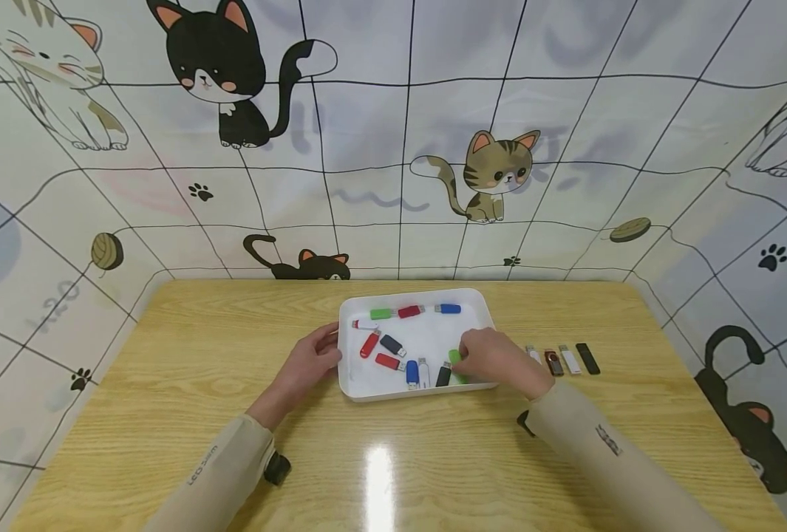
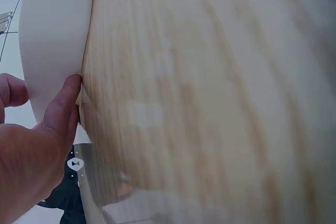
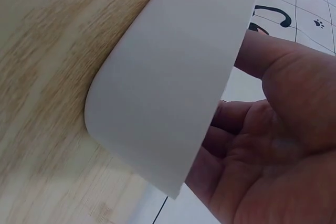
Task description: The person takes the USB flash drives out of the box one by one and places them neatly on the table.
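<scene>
A white tray [image 1: 411,396] holds several USB flash drives in red, blue, green, black and white. My left hand [image 1: 308,360] grips its left wall, with the thumb on one side and fingers [image 2: 65,98] on the other. Inside the tray's right part, my right hand [image 1: 496,358] pinches a green USB flash drive [image 1: 455,356], mostly covered by the fingertips. Just left of it, a black drive [image 1: 443,374], a white drive [image 1: 423,373] and a blue drive [image 1: 412,374] stand side by side along the near wall. In the right wrist view the tray wall [image 3: 157,77] hides my fingertips.
On the wooden table [image 1: 220,332], right of the tray, lie a black drive [image 1: 588,358], a white drive [image 1: 570,360], a dark red drive [image 1: 553,362] and another drive [image 1: 533,354] partly behind my right hand. A cat-patterned sheet [image 1: 366,199] surrounds the table's back and sides.
</scene>
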Motion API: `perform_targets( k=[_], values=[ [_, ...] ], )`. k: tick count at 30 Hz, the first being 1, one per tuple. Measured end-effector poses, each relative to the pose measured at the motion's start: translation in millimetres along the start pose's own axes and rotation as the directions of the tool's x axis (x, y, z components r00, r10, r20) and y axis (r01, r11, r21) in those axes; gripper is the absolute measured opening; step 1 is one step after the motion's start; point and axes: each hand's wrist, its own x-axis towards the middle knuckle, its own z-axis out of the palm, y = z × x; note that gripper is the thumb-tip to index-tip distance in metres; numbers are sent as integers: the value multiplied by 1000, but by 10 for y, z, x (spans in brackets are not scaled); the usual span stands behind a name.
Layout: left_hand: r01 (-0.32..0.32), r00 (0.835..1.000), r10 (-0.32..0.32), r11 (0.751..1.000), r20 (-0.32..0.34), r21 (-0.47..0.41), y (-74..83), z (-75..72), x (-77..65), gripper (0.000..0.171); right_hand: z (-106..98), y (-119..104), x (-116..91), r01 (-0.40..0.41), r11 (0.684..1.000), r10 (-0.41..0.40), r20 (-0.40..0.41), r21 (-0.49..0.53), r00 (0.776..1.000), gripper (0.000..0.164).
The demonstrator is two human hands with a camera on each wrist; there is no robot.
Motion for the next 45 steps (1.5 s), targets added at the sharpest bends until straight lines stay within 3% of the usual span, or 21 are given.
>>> perform_targets(
  k=[9, 16, 32, 38, 45],
  values=[
    [9, 1000, -9, 1000, 9, -18, 15, 4, -9, 63, -1, 12, 119, 3, 999, -7, -78, -47, 997, 13],
    [25, 999, -25, 1000, 26, -11, 208, 11, -132, 63, -5, -22, 164, -6, 993, -5, -93, -115, 996, 26],
    [19, 1000, -20, 1000, 16, 19, 270, 26, -182, 62, 10, -35, 203, 10, 998, -16, -98, -61, 995, 10],
    [10, 1000, -10, 1000, 16, 22, 206, 26, -124, 62, 10, -25, 197, -1, 999, -2, -95, -37, 995, 11],
    [2, 1000, -2, 1000, 6, 6, 6, 3, 11, 62, -52, -1, 137, -22, 1000, 23, -115, 13, 993, 30]
  ],
)
